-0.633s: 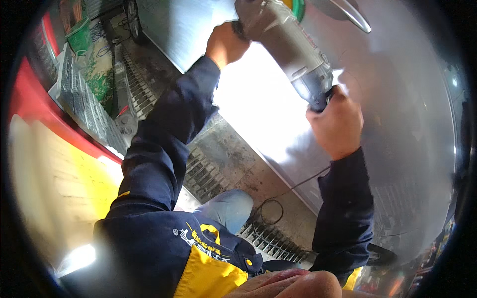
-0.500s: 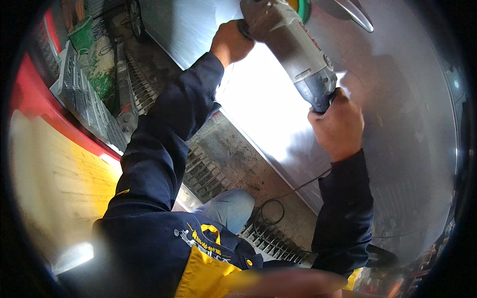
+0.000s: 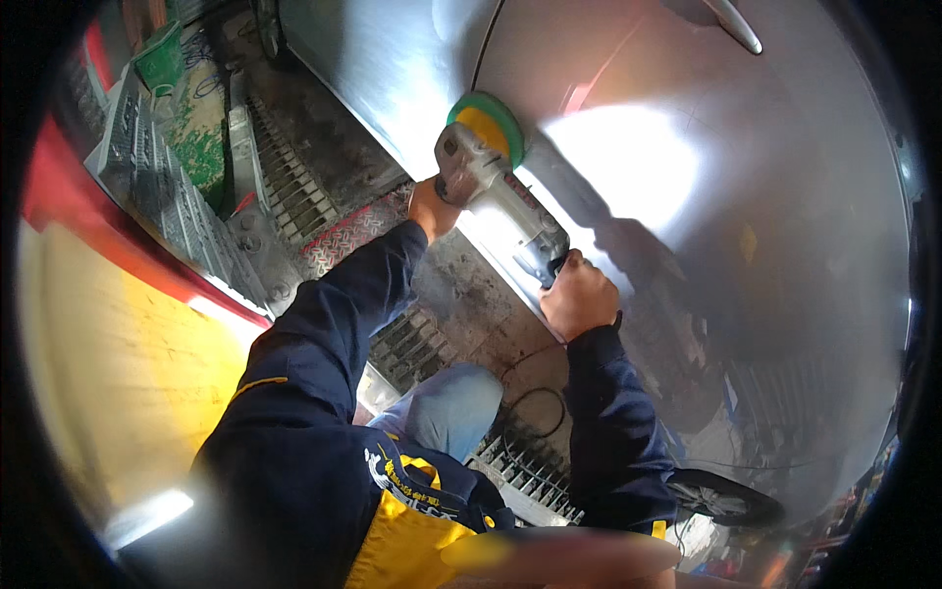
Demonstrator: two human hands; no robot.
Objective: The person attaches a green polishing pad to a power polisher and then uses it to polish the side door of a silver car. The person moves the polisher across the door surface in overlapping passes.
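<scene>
A grey handheld polishing machine with a round yellow and green pad is pressed against the glossy silver side panel of a car. My left hand grips the side handle near the machine's head. My right hand is closed around the rear grip of its body. Both arms wear dark blue sleeves. A black cord trails from the machine down toward the floor.
Metal floor grating and checker plate run along the car's lower edge. A yellow wall with a red strip stands at the left. A green crate sits far left. A car door handle shows at the top. My knee is bent below.
The polishing machine and both hands have shifted lower and left along the panel, and its pad has come fully into view.
</scene>
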